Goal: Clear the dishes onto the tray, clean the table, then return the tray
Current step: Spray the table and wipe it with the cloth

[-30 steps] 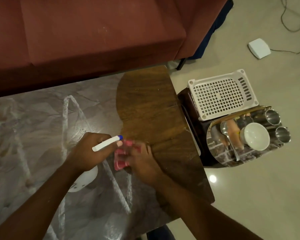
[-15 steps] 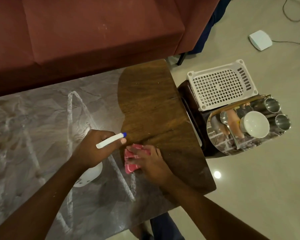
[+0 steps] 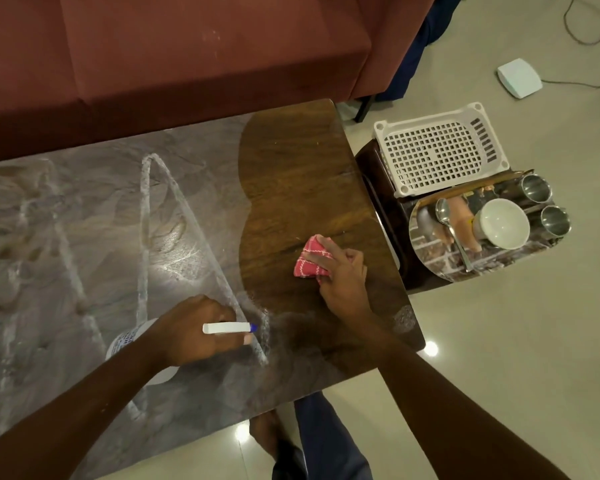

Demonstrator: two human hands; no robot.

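From the head camera, the table (image 3: pixel 84 237) fills the view, grey stone-patterned with a brown wood end. The right hand (image 3: pixel 343 275) lies on that wood end, fingers pressed down on a folded red checked cloth (image 3: pixel 307 259) flat against the surface. The left hand (image 3: pixel 194 332) is curled tight around a white spray bottle (image 3: pixel 227 328) over the grey part, its blue nozzle tip toward the wood. Beyond the table's wood end, the tray (image 3: pixel 492 261) sits on a dark stool, carrying a white bowl (image 3: pixel 504 223), a spoon (image 3: pixel 447 220) and two steel cups (image 3: pixel 536 188). A white basket (image 3: pixel 440 152) lies just beside it.
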